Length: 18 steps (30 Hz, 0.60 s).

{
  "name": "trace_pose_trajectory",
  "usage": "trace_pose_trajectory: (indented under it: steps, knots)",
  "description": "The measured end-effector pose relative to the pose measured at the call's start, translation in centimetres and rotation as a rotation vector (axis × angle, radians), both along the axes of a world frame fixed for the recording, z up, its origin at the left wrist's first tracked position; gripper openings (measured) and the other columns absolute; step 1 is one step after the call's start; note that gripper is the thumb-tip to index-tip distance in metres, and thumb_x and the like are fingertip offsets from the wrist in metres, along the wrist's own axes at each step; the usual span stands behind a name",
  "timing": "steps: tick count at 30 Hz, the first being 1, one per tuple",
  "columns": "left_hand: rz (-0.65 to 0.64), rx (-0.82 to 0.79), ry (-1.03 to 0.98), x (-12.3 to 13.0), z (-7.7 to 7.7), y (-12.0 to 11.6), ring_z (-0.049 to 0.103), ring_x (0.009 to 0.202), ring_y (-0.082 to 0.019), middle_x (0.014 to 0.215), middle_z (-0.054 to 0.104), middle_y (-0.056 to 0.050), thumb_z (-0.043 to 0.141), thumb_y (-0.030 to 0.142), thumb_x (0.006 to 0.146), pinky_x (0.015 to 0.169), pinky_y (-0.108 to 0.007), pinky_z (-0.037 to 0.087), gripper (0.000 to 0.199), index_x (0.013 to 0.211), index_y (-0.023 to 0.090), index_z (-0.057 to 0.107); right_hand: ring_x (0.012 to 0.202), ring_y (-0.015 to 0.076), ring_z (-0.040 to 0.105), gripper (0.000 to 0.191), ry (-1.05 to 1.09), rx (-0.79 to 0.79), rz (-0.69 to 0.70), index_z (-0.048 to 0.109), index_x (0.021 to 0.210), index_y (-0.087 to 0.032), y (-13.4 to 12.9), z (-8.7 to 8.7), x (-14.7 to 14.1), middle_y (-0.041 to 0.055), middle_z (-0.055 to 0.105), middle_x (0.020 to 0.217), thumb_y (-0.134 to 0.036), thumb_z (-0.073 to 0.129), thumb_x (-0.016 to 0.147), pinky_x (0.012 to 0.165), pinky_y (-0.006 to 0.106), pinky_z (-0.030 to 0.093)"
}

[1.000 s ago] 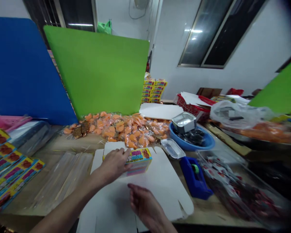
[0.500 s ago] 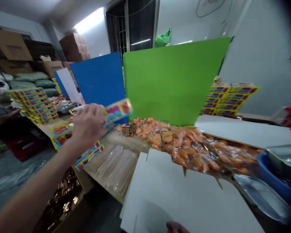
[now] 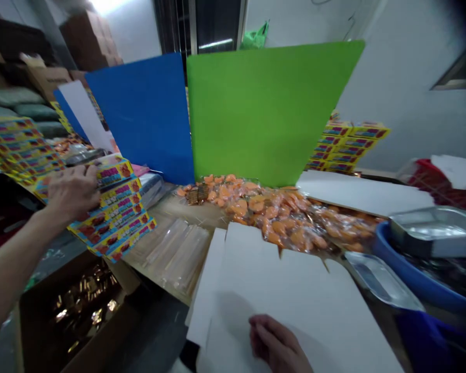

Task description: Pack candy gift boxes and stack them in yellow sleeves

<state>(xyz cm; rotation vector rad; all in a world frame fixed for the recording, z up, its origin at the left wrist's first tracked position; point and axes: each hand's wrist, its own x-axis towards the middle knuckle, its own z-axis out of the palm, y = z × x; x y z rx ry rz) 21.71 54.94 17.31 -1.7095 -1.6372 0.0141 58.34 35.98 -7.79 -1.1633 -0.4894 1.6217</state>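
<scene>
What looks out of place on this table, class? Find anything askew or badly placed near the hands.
The fanned row of yellow printed packets under the left hand looks odd: it lies slanted at the edge of the table and seems to jut out over the open cardboard box, poorly supported.

Left fingers (image 3: pixel 86 177) touch overlapping printed cartons (image 3: pixel 114 207) at the counter (image 3: pixel 174 207) edge, an open cardboard box (image 3: pixel 34 311) below them. Right fingers (image 3: pixel 258 331) rest on a cardboard blank (image 3: pixel 295 290), wrapped sweets (image 3: pixel 272 217) behind it, a foil tray (image 3: pixel 380 280) and basin (image 3: pixel 407 269) rightward.
</scene>
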Motion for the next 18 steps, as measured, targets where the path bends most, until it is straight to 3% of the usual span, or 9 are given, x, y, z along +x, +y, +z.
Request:
trace_pose_trajectory:
  steps: [4,7,9,11,14,16,18]
  knots:
    - [-0.012,-0.041,-0.045,-0.8,-0.6,1.0,0.047,0.109,-0.024,0.114,0.051,-0.009,0.019,0.05,0.086,0.089,-0.035,0.032,0.06,0.119,0.004,0.038,0.063,0.0155,0.05,0.025,-0.548,0.355,0.238,0.055,0.065,-0.018,1.5,1.8,-0.8,0.0023,0.056,0.065,-0.037,0.057,0.082,0.061,0.028,0.039]
    - [-0.003,-0.078,-0.078,-0.4,-0.7,1.2,0.048,0.11,-0.027,0.114,0.051,-0.011,0.016,0.062,0.081,0.09,-0.038,0.031,0.074,0.115,0.001,0.041,0.085,0.0224,0.054,0.011,-0.925,0.579,0.32,0.057,0.08,-0.018,2.5,2.1,-3.0,0.0088,0.06,0.092,-0.027,0.062,0.076,0.075,0.035,0.042]
    - [-0.014,-0.054,-0.096,0.3,-0.7,0.6,0.045,0.113,-0.03,0.116,0.051,-0.014,0.011,0.062,0.083,0.093,-0.043,0.029,0.078,0.12,-0.001,0.038,0.1,0.0304,0.05,0.042,-1.114,0.659,0.4,0.057,0.096,-0.017,2.9,2.2,-5.0,0.0144,0.056,0.112,-0.031,0.076,0.061,0.085,0.044,0.041]
    - [-0.031,-0.054,-0.129,1.2,-0.6,-0.2,0.041,0.119,-0.033,0.123,0.047,-0.016,0.007,0.059,0.085,0.095,-0.047,0.026,0.077,0.128,-0.001,0.03,0.105,0.037,0.046,0.07,-1.272,0.667,0.497,0.056,0.107,-0.015,3.2,2.1,-6.8,0.0186,0.053,0.12,-0.035,0.085,0.046,0.087,0.054,0.037]
    - [-0.087,-0.021,-0.197,2.0,-0.5,-1.2,0.03,0.127,-0.034,0.137,0.034,-0.018,0.009,0.055,0.089,0.099,-0.051,0.02,0.07,0.134,0.002,0.02,0.106,0.0396,0.046,0.071,-1.352,0.611,0.561,0.059,0.105,-0.013,3.5,2.2,-7.7,0.0204,0.053,0.121,-0.037,0.086,0.044,0.087,0.058,0.035]
    - [-0.164,0.068,-0.235,2.4,-0.8,-1.5,0.021,0.132,-0.033,0.143,0.028,-0.017,0.015,0.05,0.092,0.102,-0.052,0.017,0.063,0.135,0.004,0.02,0.107,0.0371,0.047,0.055,-1.235,0.603,0.546,0.062,0.1,-0.015,3.5,2.3,-6.9,0.0178,0.055,0.121,-0.036,0.082,0.054,0.089,0.054,0.036]
    - [-0.246,0.155,-0.296,3.1,-1.8,-1.7,0.022,0.133,-0.03,0.141,0.034,-0.015,0.027,0.047,0.093,0.105,-0.049,0.019,0.057,0.131,0.005,0.029,0.103,0.0301,0.053,0.028,-0.991,0.611,0.5,0.066,0.093,-0.018,3.4,2.3,-5.4,0.0125,0.061,0.113,-0.038,0.069,0.072,0.089,0.045,0.038]
